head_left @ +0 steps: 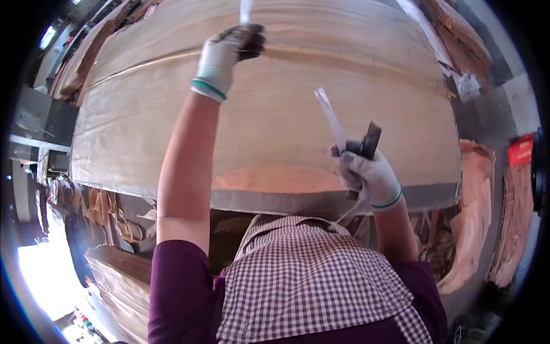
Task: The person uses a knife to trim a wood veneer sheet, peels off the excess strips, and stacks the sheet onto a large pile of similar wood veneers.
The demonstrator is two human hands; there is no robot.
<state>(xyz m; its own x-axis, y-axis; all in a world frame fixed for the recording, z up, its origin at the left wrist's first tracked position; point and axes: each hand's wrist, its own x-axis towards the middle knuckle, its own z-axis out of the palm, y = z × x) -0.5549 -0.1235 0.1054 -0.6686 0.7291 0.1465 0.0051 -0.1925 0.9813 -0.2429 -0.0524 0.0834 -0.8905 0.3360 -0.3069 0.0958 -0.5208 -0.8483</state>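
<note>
Both hands wear pale work gloves with green cuffs. The left hand (232,49) reaches far out over the big wood sheet (269,114) and presses down on it, with the fingers curled over the end of a thin white tape strip (246,10) that runs up and away toward the top edge of the picture. The right hand (366,172) is close to the body, just above the near edge of the sheet. It is closed tight around a small dark tool (369,140) that sticks up from the fist, and another white strip (331,117) rises from the same grip, tilted to the left. The wood sheet is pale, wide and thin, and it lies flat on top of a stack; a redder layer (269,178) peeks out at the near edge. A long seam line runs across the sheet right by the left hand. Between the two hands the sheet is bare, so there is plenty of room there. Below the near edge is the person's checked apron (309,281). To the right, past the sheet's edge, lie curled scraps of thin wood (475,218). To the left stand more stacks of sheets (123,281).
</note>
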